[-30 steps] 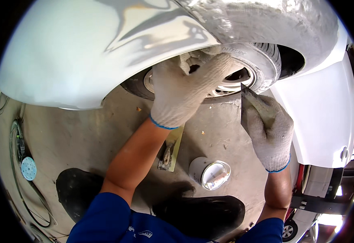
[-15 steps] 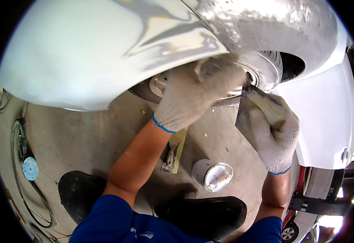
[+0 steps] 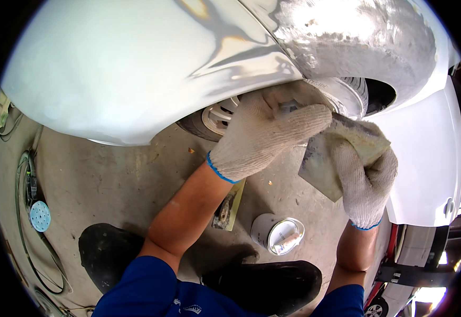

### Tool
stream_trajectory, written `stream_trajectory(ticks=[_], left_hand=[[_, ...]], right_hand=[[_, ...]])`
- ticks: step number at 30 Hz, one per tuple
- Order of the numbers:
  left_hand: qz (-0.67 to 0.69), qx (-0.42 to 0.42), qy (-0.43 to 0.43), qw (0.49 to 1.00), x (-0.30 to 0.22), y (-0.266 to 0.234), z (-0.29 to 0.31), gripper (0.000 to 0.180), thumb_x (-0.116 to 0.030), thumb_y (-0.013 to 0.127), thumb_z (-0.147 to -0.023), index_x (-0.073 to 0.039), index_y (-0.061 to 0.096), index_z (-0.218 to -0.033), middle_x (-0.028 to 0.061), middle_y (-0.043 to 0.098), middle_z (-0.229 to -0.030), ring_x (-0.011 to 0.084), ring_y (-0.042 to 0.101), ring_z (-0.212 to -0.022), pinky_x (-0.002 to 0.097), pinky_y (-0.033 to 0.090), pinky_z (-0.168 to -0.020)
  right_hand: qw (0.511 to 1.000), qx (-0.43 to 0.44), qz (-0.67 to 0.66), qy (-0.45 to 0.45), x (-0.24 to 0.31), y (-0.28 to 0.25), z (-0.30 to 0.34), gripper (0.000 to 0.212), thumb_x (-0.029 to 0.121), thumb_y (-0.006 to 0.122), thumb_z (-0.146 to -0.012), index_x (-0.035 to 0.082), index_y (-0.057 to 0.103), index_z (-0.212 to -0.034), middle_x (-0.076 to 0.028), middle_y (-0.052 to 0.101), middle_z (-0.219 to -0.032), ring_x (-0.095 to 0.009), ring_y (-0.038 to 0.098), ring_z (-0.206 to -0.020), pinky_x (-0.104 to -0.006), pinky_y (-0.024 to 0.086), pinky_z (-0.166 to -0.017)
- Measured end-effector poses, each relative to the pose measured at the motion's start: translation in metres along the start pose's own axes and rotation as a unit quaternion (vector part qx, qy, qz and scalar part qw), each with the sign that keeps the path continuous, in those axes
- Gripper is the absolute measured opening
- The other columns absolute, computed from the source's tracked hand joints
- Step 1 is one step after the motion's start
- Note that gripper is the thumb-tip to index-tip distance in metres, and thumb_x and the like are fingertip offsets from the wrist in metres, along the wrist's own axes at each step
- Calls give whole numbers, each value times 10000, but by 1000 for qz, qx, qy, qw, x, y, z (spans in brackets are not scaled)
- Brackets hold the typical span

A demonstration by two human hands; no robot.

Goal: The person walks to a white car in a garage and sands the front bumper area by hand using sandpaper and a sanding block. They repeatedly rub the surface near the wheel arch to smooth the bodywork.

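My right hand (image 3: 370, 185), in a knitted work glove, grips a flat, yellowish putty spreader (image 3: 320, 164) with grey smears along its upper edge. At that spreader's upper left corner is my left hand (image 3: 267, 132), gloved too, its thumb stretched toward the smeared edge. The left fingers are curled, and a greyish bit shows between them; I cannot make out what it is. Both hands are in front of a wheel (image 3: 217, 119) under the car's white panel (image 3: 98, 68). Below my left wrist, a second spreader (image 3: 235, 208) with putty on it lies on the floor.
A round tin (image 3: 267, 232) with a small tube (image 3: 287, 242) on its lid stands near my knees. At the left lie a sander with a blue disc (image 3: 40, 216) and its hose (image 3: 19, 185). Bare metal bodywork (image 3: 357, 42) curves over the wheel; a white door (image 3: 420, 164) is at the right.
My left hand has moved slightly right and down, its thumb now at the spreader's corner. The spreader has turned in my right hand and shows more of its face. The view has shifted slightly.
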State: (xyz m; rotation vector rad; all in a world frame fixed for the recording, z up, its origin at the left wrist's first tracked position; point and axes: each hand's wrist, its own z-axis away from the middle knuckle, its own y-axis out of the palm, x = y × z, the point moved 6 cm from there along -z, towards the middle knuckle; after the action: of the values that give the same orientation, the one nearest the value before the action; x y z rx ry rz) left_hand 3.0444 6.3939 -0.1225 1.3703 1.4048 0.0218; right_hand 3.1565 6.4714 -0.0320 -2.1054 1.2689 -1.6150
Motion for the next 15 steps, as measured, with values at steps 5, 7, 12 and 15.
stream_trajectory(ticks=[5,7,12,15], left_hand=[[97,-58,-34,993,4,6,8,196,-65,669,-867,-13,650,-1054,70,689,-978,88,658,-825,209,549,-701],[-33,-50,26,998,-5,3,8,207,-72,669,-871,-3,647,-1064,79,689,-987,106,666,-843,225,555,-706],[-126,-167,202,957,-24,8,22,174,-113,717,-843,9,674,-960,48,677,-812,84,615,-669,211,474,-567],[-311,-197,268,890,-32,6,26,163,-117,698,-855,17,669,-941,72,668,-761,101,610,-603,223,470,-527]], right_hand=[[996,-27,-4,-85,5,-4,-12,329,102,694,-847,-28,596,-1133,-113,683,-976,-166,655,-887,-294,531,-786],[998,-16,-9,-62,9,-4,-19,354,108,700,-842,-34,588,-1146,-133,683,-998,-190,665,-907,-312,543,-809],[996,23,-68,-47,9,2,-32,347,92,701,-833,-48,595,-1133,-150,687,-1002,-209,677,-909,-318,558,-811],[994,16,-100,-43,-2,10,-33,342,65,692,-833,-44,591,-1142,-147,686,-1009,-194,674,-912,-309,558,-802]])
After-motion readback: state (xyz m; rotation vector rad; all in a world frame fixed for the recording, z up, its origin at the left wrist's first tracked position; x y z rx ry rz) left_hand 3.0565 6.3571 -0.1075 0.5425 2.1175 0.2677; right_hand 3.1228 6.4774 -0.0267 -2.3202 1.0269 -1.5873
